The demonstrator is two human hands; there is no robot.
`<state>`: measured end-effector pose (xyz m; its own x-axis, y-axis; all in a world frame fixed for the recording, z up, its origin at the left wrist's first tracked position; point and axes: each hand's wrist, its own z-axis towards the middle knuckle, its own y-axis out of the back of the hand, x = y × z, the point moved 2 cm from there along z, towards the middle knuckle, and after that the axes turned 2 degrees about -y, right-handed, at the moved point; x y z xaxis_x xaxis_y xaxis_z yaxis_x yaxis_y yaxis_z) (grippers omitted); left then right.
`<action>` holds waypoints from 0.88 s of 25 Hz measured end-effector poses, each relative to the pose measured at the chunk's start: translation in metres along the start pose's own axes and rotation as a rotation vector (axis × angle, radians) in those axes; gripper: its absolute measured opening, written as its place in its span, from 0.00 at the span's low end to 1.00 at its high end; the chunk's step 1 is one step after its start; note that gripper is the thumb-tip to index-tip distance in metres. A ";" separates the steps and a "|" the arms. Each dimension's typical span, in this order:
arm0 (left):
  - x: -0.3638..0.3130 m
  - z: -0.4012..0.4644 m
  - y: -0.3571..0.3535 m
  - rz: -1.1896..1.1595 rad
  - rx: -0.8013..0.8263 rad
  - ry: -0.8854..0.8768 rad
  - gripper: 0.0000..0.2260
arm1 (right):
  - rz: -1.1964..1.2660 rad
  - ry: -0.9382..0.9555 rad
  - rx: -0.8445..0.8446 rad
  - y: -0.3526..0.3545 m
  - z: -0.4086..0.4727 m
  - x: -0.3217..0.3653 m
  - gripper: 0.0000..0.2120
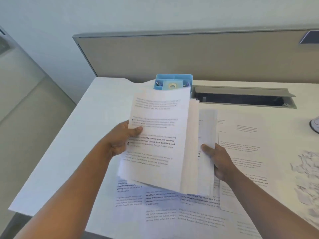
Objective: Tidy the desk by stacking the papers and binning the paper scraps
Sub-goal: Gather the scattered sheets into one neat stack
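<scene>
Presently, a stack of printed papers (155, 138) is held raised above the tabletop (82, 135), the left hand (120, 140) gripping its left edge with thumb on top, the right hand (217, 161) gripping its right edge. Beneath the stack, loose sheets (189, 214) lie overlapping. Right of it lie paper scraps (307, 178). Behind it stands a blue organiser tray (173, 79), beside an open cable slot (241, 99).

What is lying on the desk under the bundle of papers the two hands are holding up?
More printed sheets lie spread on the desk below the held bundle, which the left hand and right hand grip. Whatever lies directly beneath the bundle is covered.
</scene>
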<state>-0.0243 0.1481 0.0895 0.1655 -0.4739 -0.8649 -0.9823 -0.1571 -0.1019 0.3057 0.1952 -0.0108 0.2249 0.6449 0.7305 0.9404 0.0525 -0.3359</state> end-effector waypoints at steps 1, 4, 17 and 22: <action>0.014 0.005 -0.003 0.034 -0.017 0.025 0.17 | 0.010 0.006 0.013 0.001 -0.004 0.003 0.11; 0.047 0.016 -0.010 0.160 -0.086 0.087 0.14 | 0.031 -0.006 0.018 0.008 -0.013 0.005 0.12; 0.085 0.016 -0.035 -0.100 -0.126 0.278 0.13 | 0.044 -0.044 0.123 0.007 -0.025 0.000 0.21; 0.095 0.012 -0.053 -0.139 -0.092 0.292 0.12 | -0.011 -0.064 0.191 -0.007 -0.029 -0.002 0.30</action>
<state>0.0427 0.1213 0.0068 0.3282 -0.6685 -0.6674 -0.9389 -0.3087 -0.1524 0.3064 0.1715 0.0074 0.1926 0.6901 0.6976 0.8758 0.1997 -0.4395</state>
